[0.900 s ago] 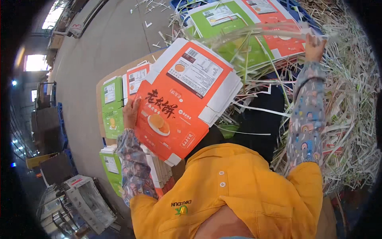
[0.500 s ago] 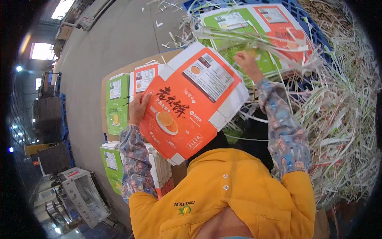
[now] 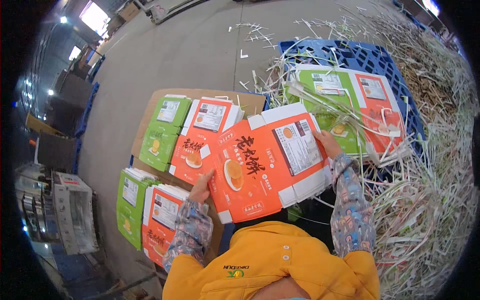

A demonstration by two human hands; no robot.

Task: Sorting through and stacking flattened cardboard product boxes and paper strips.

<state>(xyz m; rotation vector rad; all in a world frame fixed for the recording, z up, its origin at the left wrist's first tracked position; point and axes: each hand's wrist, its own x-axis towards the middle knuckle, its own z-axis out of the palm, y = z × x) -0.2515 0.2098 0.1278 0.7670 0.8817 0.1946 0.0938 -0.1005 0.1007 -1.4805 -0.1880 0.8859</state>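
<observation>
Between my hands is a stack of flat orange carton blanks (image 3: 260, 192), tilted in front of my body. My left hand (image 3: 201, 187) is closed on its left edge, and my right hand (image 3: 328, 144) grips the far right edge. The top blank shows a picture of round biscuits and a white label panel. Left of it lie a green stack of blanks (image 3: 162, 132) and an orange stack (image 3: 202, 125) on a brown cardboard sheet (image 3: 252, 102). Nearer me at left are another green stack (image 3: 131, 205) and another orange stack (image 3: 162, 217).
At the far right, a blue pallet (image 3: 365, 56) carries green blanks (image 3: 345, 85) and orange blanks (image 3: 377, 102) under loose paper strips. A big heap of shredded paper trimmings (image 3: 425, 200) fills the right side. A metal-framed cart (image 3: 75, 215) stands at the left.
My right hand has moved from above the strip-covered green blanks to the right edge of the held stack. The held stack has turned and my view has shifted.
</observation>
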